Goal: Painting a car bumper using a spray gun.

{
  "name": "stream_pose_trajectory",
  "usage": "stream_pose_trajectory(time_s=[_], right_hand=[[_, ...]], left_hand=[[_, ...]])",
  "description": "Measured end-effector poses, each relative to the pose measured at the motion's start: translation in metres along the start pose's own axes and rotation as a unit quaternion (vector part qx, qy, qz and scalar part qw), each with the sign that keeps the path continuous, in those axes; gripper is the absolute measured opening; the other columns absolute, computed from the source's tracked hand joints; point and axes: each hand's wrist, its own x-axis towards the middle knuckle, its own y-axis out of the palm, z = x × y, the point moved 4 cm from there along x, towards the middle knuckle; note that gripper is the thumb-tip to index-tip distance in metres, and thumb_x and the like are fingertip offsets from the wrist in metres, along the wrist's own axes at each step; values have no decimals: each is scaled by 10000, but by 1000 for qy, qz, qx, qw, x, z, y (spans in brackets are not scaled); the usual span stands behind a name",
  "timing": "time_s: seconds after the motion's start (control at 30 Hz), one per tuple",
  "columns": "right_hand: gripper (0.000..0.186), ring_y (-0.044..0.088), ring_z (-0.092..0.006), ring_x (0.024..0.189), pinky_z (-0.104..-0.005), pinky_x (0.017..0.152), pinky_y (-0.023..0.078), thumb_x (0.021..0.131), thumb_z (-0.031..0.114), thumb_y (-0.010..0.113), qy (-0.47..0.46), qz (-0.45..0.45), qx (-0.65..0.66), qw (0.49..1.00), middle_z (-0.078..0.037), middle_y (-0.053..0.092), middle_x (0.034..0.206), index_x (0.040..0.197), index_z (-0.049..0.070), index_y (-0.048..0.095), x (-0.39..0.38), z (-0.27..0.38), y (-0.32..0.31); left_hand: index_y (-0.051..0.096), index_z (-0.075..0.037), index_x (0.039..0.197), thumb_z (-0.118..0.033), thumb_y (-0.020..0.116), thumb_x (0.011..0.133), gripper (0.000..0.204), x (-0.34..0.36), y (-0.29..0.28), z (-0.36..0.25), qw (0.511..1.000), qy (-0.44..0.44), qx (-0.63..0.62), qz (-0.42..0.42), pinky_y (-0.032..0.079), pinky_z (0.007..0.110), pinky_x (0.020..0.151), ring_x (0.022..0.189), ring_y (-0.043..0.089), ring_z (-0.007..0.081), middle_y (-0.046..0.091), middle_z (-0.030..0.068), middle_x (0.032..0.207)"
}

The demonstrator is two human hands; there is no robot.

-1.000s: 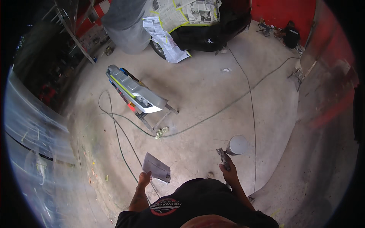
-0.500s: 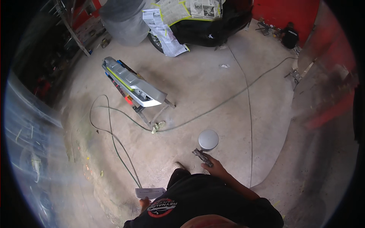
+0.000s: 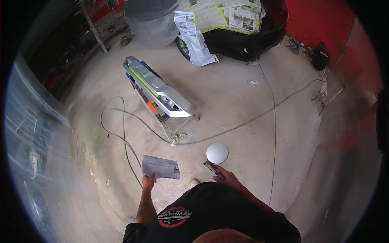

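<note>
Head view: the left hand (image 3: pixel 149 182) pinched a printed sheet of paper (image 3: pixel 161 167) by its near edge, thumb on top, at 7 o'clock from the picture's middle. Half a second earlier the sheet had been lower, close to the black shirt (image 3: pixel 227 206) and seen at a slant; here it was farther out, its printed face showing. The right hand (image 3: pixel 230 179) was closed around a spray gun (image 3: pixel 214 170) at 5 o'clock, the gun's round silver cup (image 3: pixel 217 153) just beyond at its 12 o'clock. A second earlier, gun and cup had been nearer 4 o'clock. The grey bumper (image 3: pixel 172 92) lay on its stand (image 3: pixel 166 129) at 10 to 11 o'clock, well apart from both hands; it and the black car (image 3: pixel 235 46) at 1 o'clock appeared farther toward 3 o'clock than in the earlier frames.
</note>
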Motion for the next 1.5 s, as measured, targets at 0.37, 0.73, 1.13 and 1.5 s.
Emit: stream_pose_trajectory(time_s=[0.37,0.73,1.13,1.5], right_hand=[[643,646,-270,952,-350,861,471,859,397,662,-40,100,-65,992,-166,663,1037,1398,125,442,16,17,-30],[637,613,-293,1092,-357,926,451,849,343,684,-39,151,-95,983,-184,629,1180,1378,71,456,16,-20,-59],[660,622,-321,1078,-374,914,466,817,390,695,-54,140,-80,985,-191,636,1163,1361,87,476,9,-48,-85],[663,617,-259,1096,-352,930,457,795,377,731,-51,157,-75,983,-151,643,1176,1340,77,501,10,-56,-83]], left_hand=[[629,-15,1017,-274,566,844,318,-158,-2,174,952,-305,15,-28,518,465,671,738,704,292,708,136,886],[644,14,890,-267,575,852,292,-236,58,121,957,-283,59,-24,463,363,487,601,674,237,682,118,747],[668,1,938,-283,611,855,301,-220,76,104,956,-290,30,-42,470,321,467,623,685,201,700,109,780],[683,11,924,-331,606,830,363,-216,74,92,956,-284,75,-23,499,347,568,694,697,199,715,103,819]])
